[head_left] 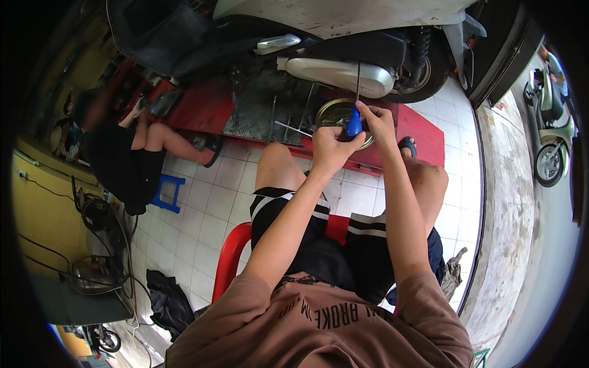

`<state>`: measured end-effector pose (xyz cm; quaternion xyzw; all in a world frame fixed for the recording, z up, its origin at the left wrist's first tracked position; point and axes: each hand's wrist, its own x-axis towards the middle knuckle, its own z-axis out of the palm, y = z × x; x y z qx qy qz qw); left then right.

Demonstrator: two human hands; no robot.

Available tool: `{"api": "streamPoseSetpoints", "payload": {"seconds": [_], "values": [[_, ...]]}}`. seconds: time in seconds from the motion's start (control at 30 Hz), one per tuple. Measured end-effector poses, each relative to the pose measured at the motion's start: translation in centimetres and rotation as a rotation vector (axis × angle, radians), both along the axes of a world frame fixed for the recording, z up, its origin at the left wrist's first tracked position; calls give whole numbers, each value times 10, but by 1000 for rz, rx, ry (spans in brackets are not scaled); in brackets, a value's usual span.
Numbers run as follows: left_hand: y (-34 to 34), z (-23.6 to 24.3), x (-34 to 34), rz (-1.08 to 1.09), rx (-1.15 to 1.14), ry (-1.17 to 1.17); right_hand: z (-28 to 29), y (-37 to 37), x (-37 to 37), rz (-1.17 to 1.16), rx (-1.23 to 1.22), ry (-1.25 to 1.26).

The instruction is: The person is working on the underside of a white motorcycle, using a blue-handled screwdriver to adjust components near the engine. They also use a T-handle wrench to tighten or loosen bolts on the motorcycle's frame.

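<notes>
Pinching one blue-handled screwdriver (354, 126): two hands (330, 149) (378, 126). Nearby: one scooter (343, 18), one round tin (321, 110).

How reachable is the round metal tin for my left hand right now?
Likely yes: the left hand appears close to the round metal tin, whose top is open. The hand is on the blue-handled tool, so it would probably have to let go first.

Screwdriver handle (354, 124): smooth, glossy plastic; shaft (358, 83): metal. Engine cover (340, 75): smooth metal, satin from where I stand. Table (424, 132): painted metal, scuffed. Tread plate (247, 118): rough-patterned metal. Chair (230, 260): glossy plastic.
</notes>
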<state>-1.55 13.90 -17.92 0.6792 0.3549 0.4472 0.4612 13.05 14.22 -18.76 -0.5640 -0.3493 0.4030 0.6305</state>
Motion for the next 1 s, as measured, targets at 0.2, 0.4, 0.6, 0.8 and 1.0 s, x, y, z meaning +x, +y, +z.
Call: {"api": "streamPoseSetpoints", "payload": {"seconds": [0.2,0.4,0.6,0.8,1.0], "values": [[-2,19,-5,155,466,449,-6,4,1,50,-57,2],[-11,-4,-4,-94,-5,174,-1,1,-3,170,-29,395],[-24,0,1,-664,-1091,-811,0,0,-3,271,-43,551],[-29,-11,12,-740,-1241,-1201,-3,0,1,376,-27,672],[-14,-1,22,-597,-1153,-804,-7,4,18,466,72,822]]}}
